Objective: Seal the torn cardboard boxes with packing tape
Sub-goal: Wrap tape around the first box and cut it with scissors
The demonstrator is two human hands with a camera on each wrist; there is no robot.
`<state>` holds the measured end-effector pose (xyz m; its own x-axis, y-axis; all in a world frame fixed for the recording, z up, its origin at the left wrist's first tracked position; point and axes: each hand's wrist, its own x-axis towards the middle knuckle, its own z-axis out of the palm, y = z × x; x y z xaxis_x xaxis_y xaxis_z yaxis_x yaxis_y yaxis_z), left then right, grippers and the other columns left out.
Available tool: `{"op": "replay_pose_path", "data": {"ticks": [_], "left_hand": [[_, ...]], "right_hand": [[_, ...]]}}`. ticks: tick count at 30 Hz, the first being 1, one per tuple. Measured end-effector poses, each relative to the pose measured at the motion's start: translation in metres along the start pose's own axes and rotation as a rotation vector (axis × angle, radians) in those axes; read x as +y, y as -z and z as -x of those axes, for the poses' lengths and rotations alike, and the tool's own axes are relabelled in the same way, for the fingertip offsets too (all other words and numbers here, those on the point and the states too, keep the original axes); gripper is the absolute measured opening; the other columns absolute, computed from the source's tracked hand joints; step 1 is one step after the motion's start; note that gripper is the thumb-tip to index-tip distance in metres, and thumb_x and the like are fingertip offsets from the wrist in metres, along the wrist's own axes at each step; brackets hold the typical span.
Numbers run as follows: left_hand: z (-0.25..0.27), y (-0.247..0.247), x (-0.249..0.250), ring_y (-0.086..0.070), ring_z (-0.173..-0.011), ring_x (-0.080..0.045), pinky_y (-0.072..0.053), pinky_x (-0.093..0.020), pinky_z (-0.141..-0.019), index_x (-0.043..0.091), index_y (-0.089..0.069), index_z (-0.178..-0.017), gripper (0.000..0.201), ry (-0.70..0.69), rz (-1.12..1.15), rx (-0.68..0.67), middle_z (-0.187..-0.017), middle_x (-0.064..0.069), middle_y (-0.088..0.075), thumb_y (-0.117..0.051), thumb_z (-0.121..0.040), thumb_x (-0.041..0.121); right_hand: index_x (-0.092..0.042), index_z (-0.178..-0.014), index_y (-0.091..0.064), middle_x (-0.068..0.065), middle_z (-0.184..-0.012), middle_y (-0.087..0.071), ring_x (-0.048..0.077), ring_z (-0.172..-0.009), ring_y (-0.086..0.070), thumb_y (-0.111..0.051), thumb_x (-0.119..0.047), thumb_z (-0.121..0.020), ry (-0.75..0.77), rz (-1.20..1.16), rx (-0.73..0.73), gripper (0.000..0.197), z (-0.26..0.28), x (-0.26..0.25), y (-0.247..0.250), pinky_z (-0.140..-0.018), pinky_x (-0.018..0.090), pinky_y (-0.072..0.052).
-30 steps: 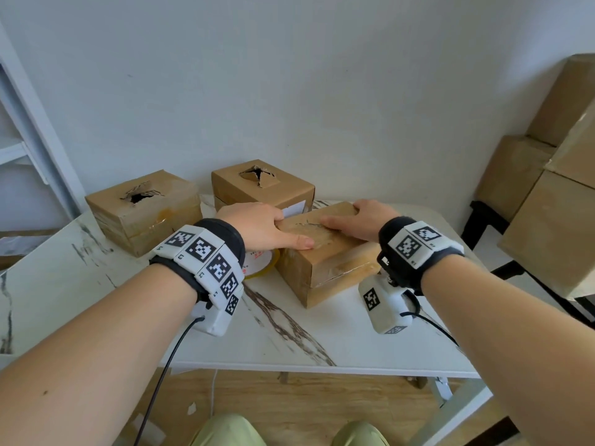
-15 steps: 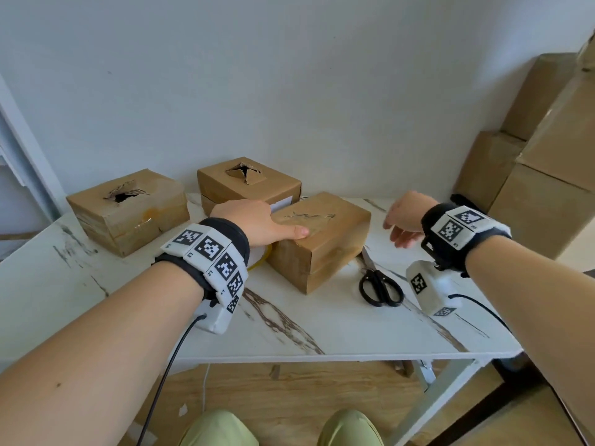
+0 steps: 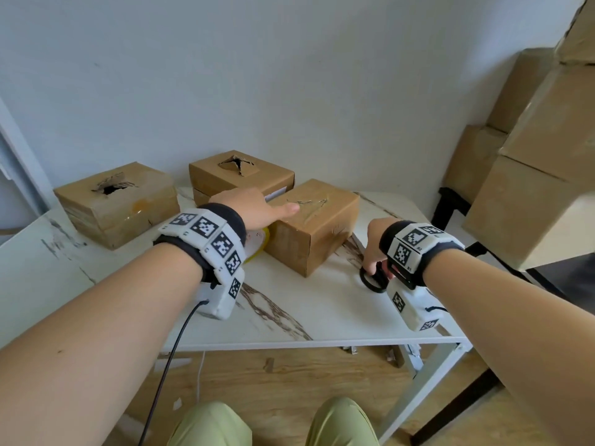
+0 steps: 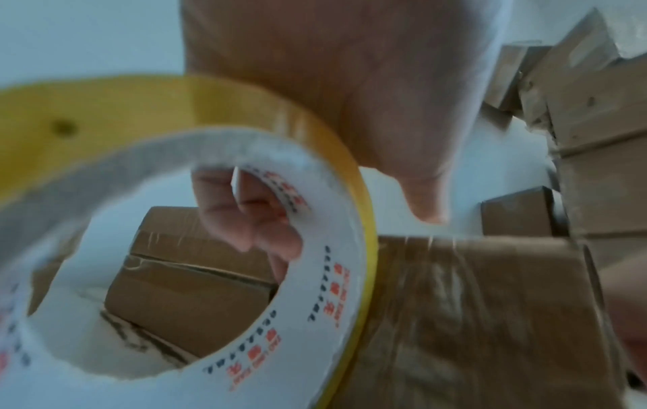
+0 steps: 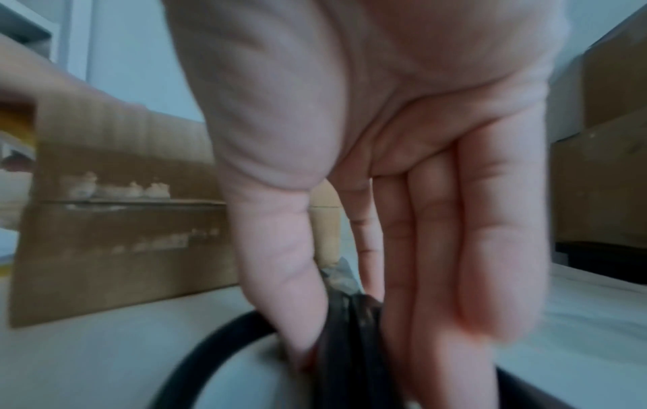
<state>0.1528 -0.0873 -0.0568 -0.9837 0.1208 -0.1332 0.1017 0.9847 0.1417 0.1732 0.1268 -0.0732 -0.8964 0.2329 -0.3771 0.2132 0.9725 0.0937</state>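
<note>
The nearest cardboard box [image 3: 312, 230] sits mid-table, a slit on its top under clear tape. My left hand [image 3: 254, 209] holds the yellow tape roll [image 3: 259, 244] against the box's left side. Its fingers [image 4: 252, 221] curl through the roll's white core [image 4: 332, 276], and one digit lies straight along the box top. My right hand [image 3: 375, 249] is down on the table right of the box, thumb and fingers pinching the black scissors [image 3: 372, 281] by the handles [image 5: 343, 326]. Two boxes with open torn holes stand behind: one at the back [image 3: 241, 175], one at the left [image 3: 116, 201].
The white marble-pattern table [image 3: 306, 317] stands against a wall. Large cardboard boxes [image 3: 531, 188] are stacked to the right beyond the table edge. A white shelf frame [image 3: 13, 162] rises at the far left. Cables hang from both wrist cameras.
My right hand left the box top, swung right and came down onto the scissors. The left hand stayed at the box with the tape roll.
</note>
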Motion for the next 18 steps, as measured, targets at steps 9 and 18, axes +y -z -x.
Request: {"op": "replay_pose_path", "data": {"ticks": [9, 18], "left_hand": [[0.005, 0.008, -0.035, -0.057, -0.099, -0.024, -0.042, -0.032, -0.085, 0.003, -0.069, -0.106, 0.035, 0.026, 0.285, 0.066, -0.108, -0.01, -0.065, -0.058, -0.09, 0.033], [0.007, 0.006, -0.037, -0.051, -0.092, -0.019, -0.039, -0.028, -0.079, 0.014, -0.063, -0.098, 0.022, 0.033, 0.396, 0.064, -0.096, -0.002, -0.055, -0.063, -0.088, 0.033]], "right_hand": [[-0.002, -0.117, -0.06, 0.015, -0.108, -0.067, 0.025, -0.086, -0.063, -0.065, -0.01, -0.08, 0.018, -0.119, -0.037, 0.038, 0.004, 0.019, 0.008, -0.084, 0.033, -0.054], [-0.004, -0.118, -0.062, 0.003, -0.07, -0.055, 0.012, -0.055, -0.054, -0.059, 0.003, -0.081, 0.01, -0.395, 0.16, 0.037, 0.007, 0.049, 0.035, -0.04, 0.019, -0.041]]}}
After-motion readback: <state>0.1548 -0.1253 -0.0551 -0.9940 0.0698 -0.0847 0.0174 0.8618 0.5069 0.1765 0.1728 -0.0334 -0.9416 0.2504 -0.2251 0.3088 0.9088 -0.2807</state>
